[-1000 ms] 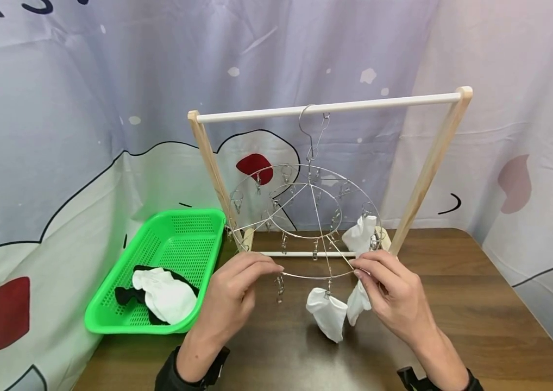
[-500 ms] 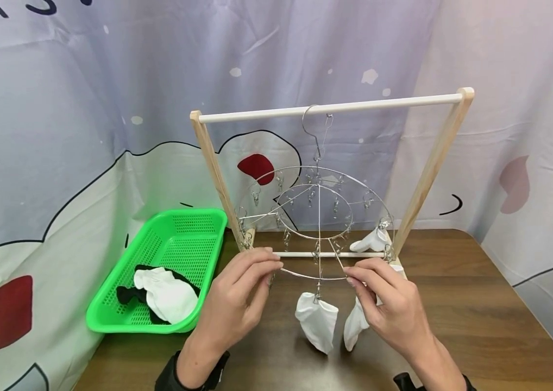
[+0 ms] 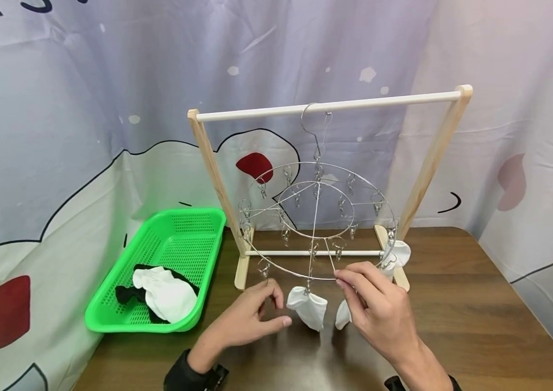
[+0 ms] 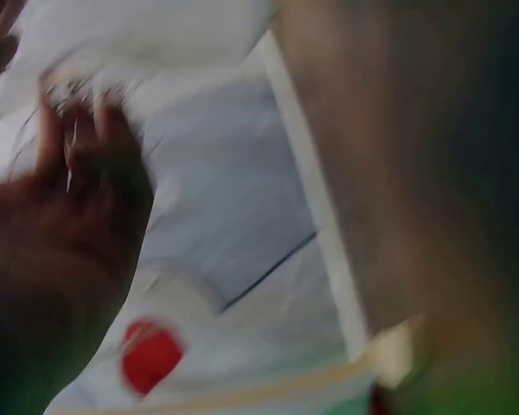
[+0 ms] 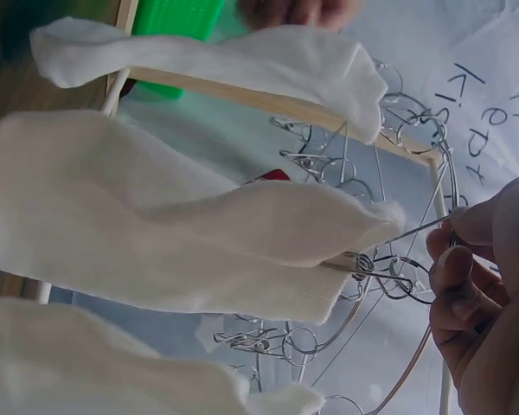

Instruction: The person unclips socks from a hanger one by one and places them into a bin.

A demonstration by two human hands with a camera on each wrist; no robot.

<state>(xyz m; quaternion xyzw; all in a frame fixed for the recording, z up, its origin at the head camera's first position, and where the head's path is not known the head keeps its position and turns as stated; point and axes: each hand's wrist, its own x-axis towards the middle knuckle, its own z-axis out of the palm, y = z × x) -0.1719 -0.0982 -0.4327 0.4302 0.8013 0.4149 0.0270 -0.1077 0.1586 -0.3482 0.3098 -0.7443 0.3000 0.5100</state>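
A round wire sock hanger (image 3: 316,184) with many small clips hangs by its hook from a wooden stand. My right hand (image 3: 376,307) pinches the front of its outer ring between thumb and fingers. Off the ring, my left hand (image 3: 252,315) holds nothing, its fingers loosely bent and thumb out. A white sock (image 3: 308,308) is clipped at the front, between the hands. Partly behind my right hand hangs another white sock (image 3: 343,315); a third white sock (image 3: 397,255) hangs at the right. The right wrist view shows a clip gripping a white sock (image 5: 156,216) close up.
The stand's white top bar (image 3: 335,106) crosses above the hanger, between two wooden legs. A green plastic basket (image 3: 92,315) at the left holds a white sock (image 3: 166,296) and black cloth (image 3: 130,295). A printed curtain (image 3: 159,81) stands behind the wooden table (image 3: 491,326).
The hanger has turned, carrying the right-hand sock outward to the right. My left hand has let go of the ring and dropped below it. My right hand has shifted slightly left along with the ring.
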